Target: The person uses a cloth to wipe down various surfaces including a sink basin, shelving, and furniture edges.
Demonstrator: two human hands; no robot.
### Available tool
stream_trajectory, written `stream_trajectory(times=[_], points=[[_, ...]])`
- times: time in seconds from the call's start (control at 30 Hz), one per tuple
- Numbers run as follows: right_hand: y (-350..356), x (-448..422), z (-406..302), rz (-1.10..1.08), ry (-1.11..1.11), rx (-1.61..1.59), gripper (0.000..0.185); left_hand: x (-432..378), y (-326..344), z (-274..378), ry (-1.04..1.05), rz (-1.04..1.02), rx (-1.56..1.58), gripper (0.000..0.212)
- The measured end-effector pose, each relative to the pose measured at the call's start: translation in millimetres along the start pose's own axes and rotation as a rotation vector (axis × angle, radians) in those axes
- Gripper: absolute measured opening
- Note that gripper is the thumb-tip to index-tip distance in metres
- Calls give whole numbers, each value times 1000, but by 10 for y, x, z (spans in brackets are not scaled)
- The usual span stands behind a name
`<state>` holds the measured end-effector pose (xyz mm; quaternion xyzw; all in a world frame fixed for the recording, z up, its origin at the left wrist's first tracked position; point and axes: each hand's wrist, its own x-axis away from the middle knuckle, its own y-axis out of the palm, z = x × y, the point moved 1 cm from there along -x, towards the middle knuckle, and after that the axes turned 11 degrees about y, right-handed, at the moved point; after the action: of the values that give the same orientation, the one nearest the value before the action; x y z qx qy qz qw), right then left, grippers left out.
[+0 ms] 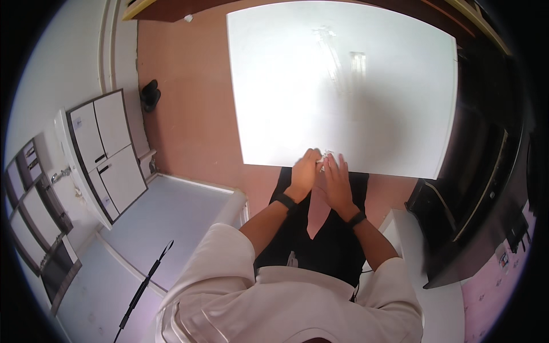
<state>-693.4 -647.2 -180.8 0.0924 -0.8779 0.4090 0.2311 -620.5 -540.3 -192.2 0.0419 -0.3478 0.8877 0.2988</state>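
My left hand [305, 171] is at the near edge of the white table [283, 107], its fingers closed on a small crumpled white piece [322, 160]. Beside it, my right hand [339, 180] lies with its fingers stretched out against the same piece. A pink pointed sheet [317, 210], perhaps cloth or paper, hangs down between my wrists over my dark trousers. Its upper end is partly hidden by my hands. Farther up the table are a long clear item [330, 58], glossy like plastic, and a small clear ribbed item [358, 64].
A black glossy cabinet [472, 197] stands close on the right. At the left are a white door cabinet [107, 150] and black shoes [150, 96] on the brown floor. A thin black cable [141, 291] crosses the lower left.
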Motion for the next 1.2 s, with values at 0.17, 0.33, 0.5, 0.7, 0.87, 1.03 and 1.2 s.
stream_trajectory(times=[0.17, 0.33, 0.5, 0.7, 0.87, 1.03, 1.2], points=[[204, -354, -477, -51, -108, -26, 81, 109, -464, -457, -143, 121, -35, 18], [288, -711, -773, 45, -125, -20, 72, -111, -834, -612, -274, 125, -99, 16], [156, -958, -678, 187, -27, -25, 73, -536, -741, -544, -97, 216, -82, 17], [57, -917, -355, 400, 172, 14, 73, -916, -446, -164, 59, 97, 31, 11], [71, -988, -354, 458, 193, 25, 74, -1081, -527, -99, 118, -38, -108, 11], [4, -1418, -631, 370, 163, 70, 72, -1255, -822, -317, 2, 142, -178, 17], [39, -1452, -957, 293, -1, 4, 74, -1034, -1150, -586, -61, 190, -206, 13]])
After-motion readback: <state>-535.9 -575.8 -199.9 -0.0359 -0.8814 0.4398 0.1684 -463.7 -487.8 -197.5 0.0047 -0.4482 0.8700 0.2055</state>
